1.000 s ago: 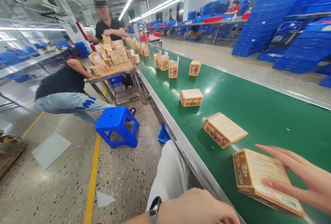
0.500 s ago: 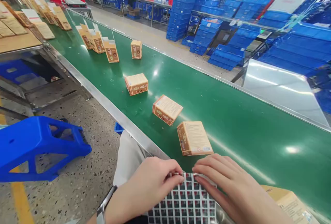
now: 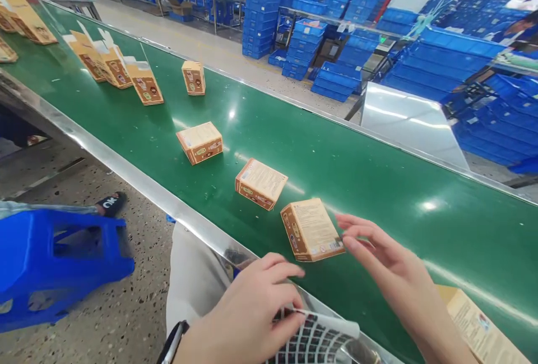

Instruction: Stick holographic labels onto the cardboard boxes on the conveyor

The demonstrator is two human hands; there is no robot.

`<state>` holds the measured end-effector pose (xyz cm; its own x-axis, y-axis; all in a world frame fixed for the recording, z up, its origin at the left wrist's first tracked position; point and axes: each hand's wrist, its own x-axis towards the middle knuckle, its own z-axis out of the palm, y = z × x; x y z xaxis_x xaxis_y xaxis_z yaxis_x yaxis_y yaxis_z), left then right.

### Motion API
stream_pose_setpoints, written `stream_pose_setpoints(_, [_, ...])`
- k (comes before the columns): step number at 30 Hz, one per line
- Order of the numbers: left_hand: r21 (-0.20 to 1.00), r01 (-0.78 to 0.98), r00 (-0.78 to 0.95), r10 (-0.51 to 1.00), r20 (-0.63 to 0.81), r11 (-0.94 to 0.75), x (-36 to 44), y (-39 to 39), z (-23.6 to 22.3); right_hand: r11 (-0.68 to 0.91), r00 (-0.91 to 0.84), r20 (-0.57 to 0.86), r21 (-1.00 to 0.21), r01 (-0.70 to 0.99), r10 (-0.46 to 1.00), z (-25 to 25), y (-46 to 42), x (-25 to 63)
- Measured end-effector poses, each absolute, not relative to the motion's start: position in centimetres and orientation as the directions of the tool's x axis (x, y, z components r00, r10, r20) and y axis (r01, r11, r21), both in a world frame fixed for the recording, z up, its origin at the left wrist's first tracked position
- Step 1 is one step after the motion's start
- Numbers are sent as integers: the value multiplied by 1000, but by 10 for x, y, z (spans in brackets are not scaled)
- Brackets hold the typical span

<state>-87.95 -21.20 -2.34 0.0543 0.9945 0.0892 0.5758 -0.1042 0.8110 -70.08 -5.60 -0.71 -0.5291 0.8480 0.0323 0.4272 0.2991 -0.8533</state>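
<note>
My left hand (image 3: 256, 308) pinches the top edge of a sheet of small red-and-black stickers (image 3: 315, 339) at the belt's near rail. My right hand (image 3: 382, 263) reaches over the green conveyor belt (image 3: 370, 184), fingers loosely spread, fingertips close to the right side of a tan printed carton (image 3: 311, 228) lying flat; whether they touch it I cannot tell. It holds nothing I can make out. Two more cartons (image 3: 260, 183) (image 3: 200, 142) lie further up the belt. Another carton (image 3: 483, 319) lies under my right forearm.
Upright open-flapped cartons (image 3: 143, 81) and a closed one (image 3: 194, 77) stand farther up the belt. A blue plastic stool (image 3: 59, 263) is on the floor at left. Stacks of blue crates (image 3: 424, 61) fill the far side. A steel guide plate (image 3: 412, 123) leans at the belt's far edge.
My right hand left the sticker sheet and moved up to the nearest carton. My left hand keeps its pinch on the sheet. The view swung right and down.
</note>
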Motion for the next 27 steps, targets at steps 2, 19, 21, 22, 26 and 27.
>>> stream_pose_setpoints(2, [711,646,183,961,208,-277,-874,-206,-29,74,-436,-129,-905,419,891,-14,-46,-707])
stream_pose_setpoints(19, [536,748,327,920,214,-391,-848,-176,-37,-181,-284,-297,-911,370,912,-22,-44,-696])
stream_pose_setpoints(21, [536,744,339,917,213,-399,-845,-175,-37,-184,-271,-295,-911,370,916,-22,-45,-693])
stream_pose_setpoints(22, [535,744,343,916,209,-401,-843,-175,-38,-185,-266,-295,-910,371,918,-22,-45,-691])
stream_pose_setpoints(26, [520,748,358,911,207,-412,-837,-174,-38,-139,-247,-259,-899,415,934,-26,-50,-684])
stream_pose_setpoints(27, [515,748,363,907,212,-420,-835,-173,-38,-106,-235,-228,-892,440,945,-28,-52,-683])
